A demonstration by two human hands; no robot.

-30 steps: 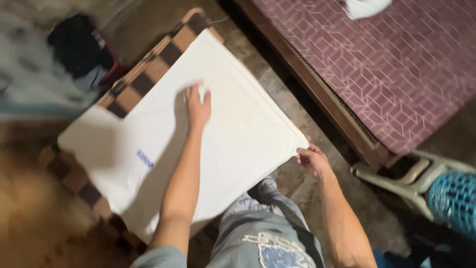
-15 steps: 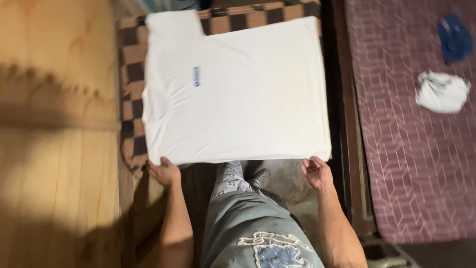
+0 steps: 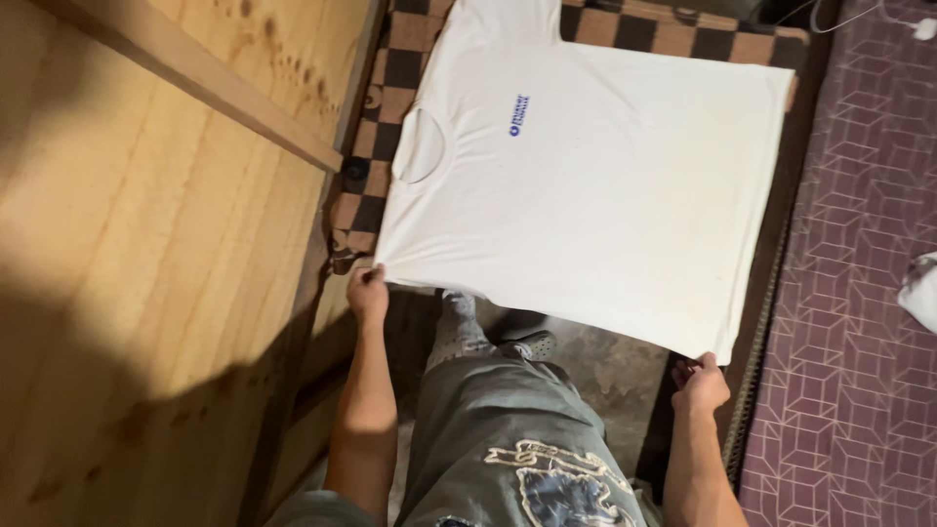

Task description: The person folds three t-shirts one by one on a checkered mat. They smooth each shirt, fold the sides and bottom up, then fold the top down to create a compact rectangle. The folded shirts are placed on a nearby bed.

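Note:
A white t-shirt (image 3: 595, 185) with a small blue chest print lies spread flat over a brown-and-black checkered surface (image 3: 390, 88). Its near edge hangs past the surface toward me. My left hand (image 3: 368, 292) pinches the near left corner of the t-shirt by the shoulder. My right hand (image 3: 699, 383) grips the near right corner at the hem. Both arms reach forward on either side of my grey printed trousers (image 3: 508, 459).
A wooden panel wall (image 3: 146, 244) with a slanted batten rises close on the left. A bed with a maroon patterned cover (image 3: 859, 293) runs along the right, a white cloth (image 3: 922, 288) lying at its edge. Bare concrete floor (image 3: 605, 371) shows below the shirt.
One second ago my left hand pressed flat on the shirt's middle; it then moved to the near left corner. Both hands now grip the corners, and the view has swung left.

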